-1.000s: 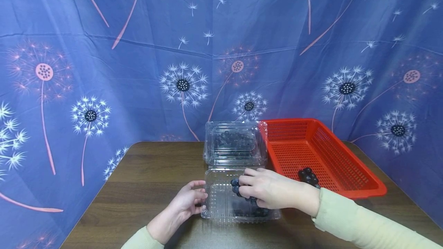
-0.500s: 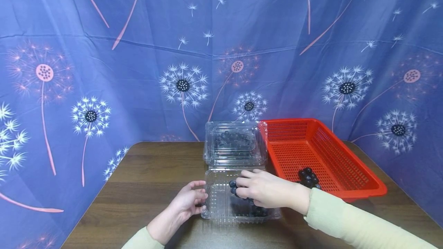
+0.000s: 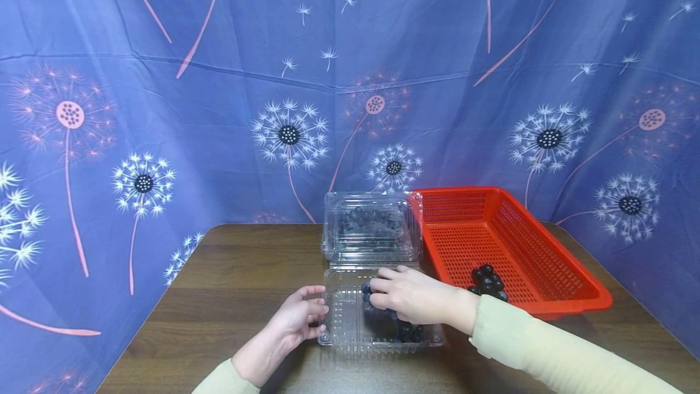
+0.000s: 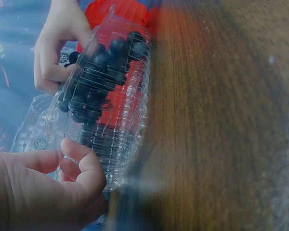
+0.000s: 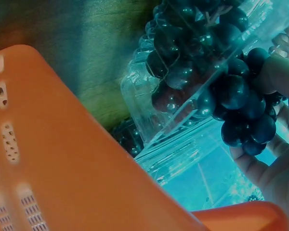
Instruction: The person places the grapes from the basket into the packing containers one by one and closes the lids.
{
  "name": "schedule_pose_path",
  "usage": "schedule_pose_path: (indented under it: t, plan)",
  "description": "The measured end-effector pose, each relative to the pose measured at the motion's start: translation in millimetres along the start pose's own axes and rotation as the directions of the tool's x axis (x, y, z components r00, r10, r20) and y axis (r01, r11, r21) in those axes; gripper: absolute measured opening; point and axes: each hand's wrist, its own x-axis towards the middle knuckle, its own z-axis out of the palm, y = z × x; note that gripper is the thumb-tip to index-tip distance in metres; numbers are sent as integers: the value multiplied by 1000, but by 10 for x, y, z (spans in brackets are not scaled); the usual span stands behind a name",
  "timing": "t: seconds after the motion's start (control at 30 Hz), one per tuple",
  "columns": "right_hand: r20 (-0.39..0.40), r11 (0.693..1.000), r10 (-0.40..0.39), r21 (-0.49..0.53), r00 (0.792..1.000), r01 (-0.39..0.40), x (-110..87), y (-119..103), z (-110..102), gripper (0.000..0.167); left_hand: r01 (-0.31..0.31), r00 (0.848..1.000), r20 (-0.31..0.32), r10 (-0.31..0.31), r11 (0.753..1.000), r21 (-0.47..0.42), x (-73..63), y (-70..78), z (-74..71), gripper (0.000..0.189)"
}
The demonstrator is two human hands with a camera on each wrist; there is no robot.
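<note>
A clear plastic clamshell container (image 3: pixel 344 315) stands on the table with its lid raised at the back. Dark grapes (image 4: pixel 94 91) lie in its right part. At its left edge, my left hand (image 3: pixel 298 318) holds the rim between curled fingers and thumb, as the left wrist view shows. My right hand (image 3: pixel 412 297) reaches over the container and grips a bunch of dark grapes (image 5: pixel 245 103) from above. That bunch is at the container's rim in the right wrist view; the hand hides much of it in the head view.
A red perforated basket (image 3: pixel 547 248) stands to the right, close against the container, with a small bunch of dark grapes (image 3: pixel 487 281) in its near end. Behind the wooden table (image 3: pixel 229 284) hangs a blue dandelion-print cloth (image 3: pixel 219 138).
My right hand has moved slightly left over the container with the grapes in its grip, uncovering more grapes at the container's near right. My left hand stays at the left edge.
</note>
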Motion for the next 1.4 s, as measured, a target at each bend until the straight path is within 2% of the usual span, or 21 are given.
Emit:
schedule_pose_path:
  t: [0.6,1.1,1.4]
  plan:
    - [51,999,32,-19,998,-31,50,21,141,32,3,1000,-6,-3,1000,2,-1,-8,16,52]
    - [63,998,56,-10,996,-55,104,-1,205,27,3,1000,-5,-3,1000,4,-3,-4,-2,51]
    - [59,996,82,-41,995,-79,128,-38,233,19,3,1000,-4,-3,1000,7,7,-11,-8,52]
